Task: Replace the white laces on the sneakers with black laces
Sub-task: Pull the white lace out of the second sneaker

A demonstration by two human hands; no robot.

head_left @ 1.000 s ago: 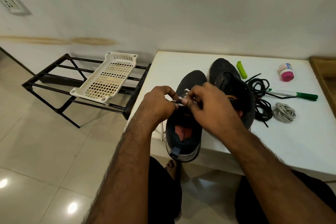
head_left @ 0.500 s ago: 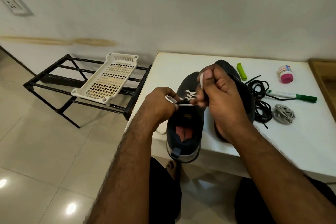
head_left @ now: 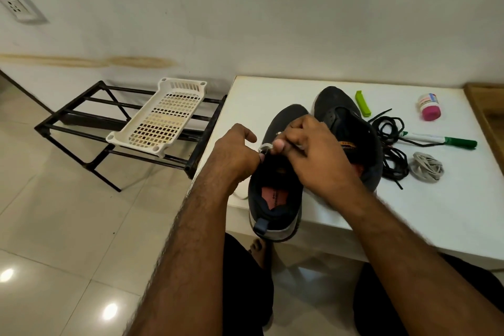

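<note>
Two dark sneakers stand side by side on the white table (head_left: pixel 450 207). The near sneaker (head_left: pixel 275 199) has its heel over the table's front edge, and the far sneaker (head_left: pixel 341 114) sits behind my right hand. Both hands work over the near sneaker's eyelets. My left hand (head_left: pixel 234 155) pinches a loop of white lace (head_left: pixel 265 147) at the shoe's left side. My right hand (head_left: pixel 313 155) pinches the same lace just to the right, fingers curled. A tangle of black laces (head_left: pixel 392 150) lies right of the sneakers, with a bundled pale lace (head_left: pixel 426 166) beside it.
On the table's far right lie a green marker (head_left: pixel 444 140), a green clip (head_left: pixel 362 103) and a small pink-capped bottle (head_left: pixel 429 106). A black metal rack (head_left: pixel 81 128) with a white plastic tray (head_left: pixel 161 117) stands on the tiled floor to the left. My knees are under the table edge.
My right hand, which had lifted a strand of white lace upward, has come back down to the eyelets beside my left hand. The sneakers have stayed in place.
</note>
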